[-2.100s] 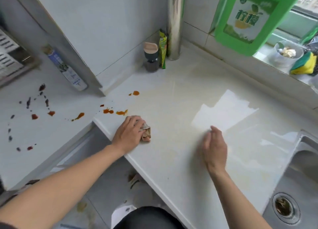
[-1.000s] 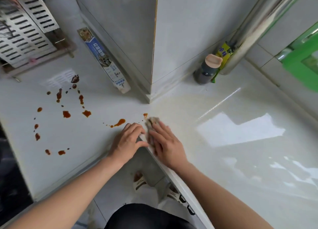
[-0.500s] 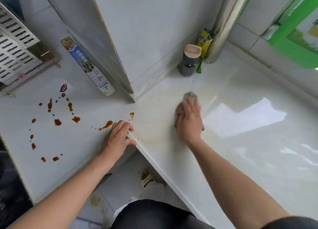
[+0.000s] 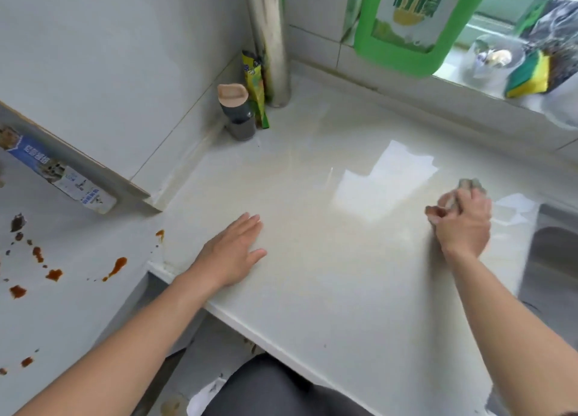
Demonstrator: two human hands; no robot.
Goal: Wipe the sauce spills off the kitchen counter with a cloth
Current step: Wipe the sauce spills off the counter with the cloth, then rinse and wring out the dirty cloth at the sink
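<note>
My right hand [image 4: 463, 224] grips a crumpled grey-brown cloth [image 4: 469, 185] at the right of the pale counter [image 4: 312, 290], close to the sink. My left hand [image 4: 233, 253] rests flat on the counter near its front left corner, fingers straight. Orange-brown sauce spills [image 4: 115, 267] dot the lower white surface to the left, with one drip [image 4: 160, 234] by the counter's corner. The counter between my hands shows faint yellowish smears.
A dark jar with a tan lid [image 4: 236, 112], a yellow-green packet [image 4: 255, 90] and a metal pipe [image 4: 269, 40] stand in the back corner. A green bottle [image 4: 406, 18] and a sponge [image 4: 528, 74] sit on the sill. The sink [image 4: 553, 259] lies at right.
My right hand has carried the cloth from the middle of the counter to the far right by the sink. My left hand moved from the corner edge onto the counter top.
</note>
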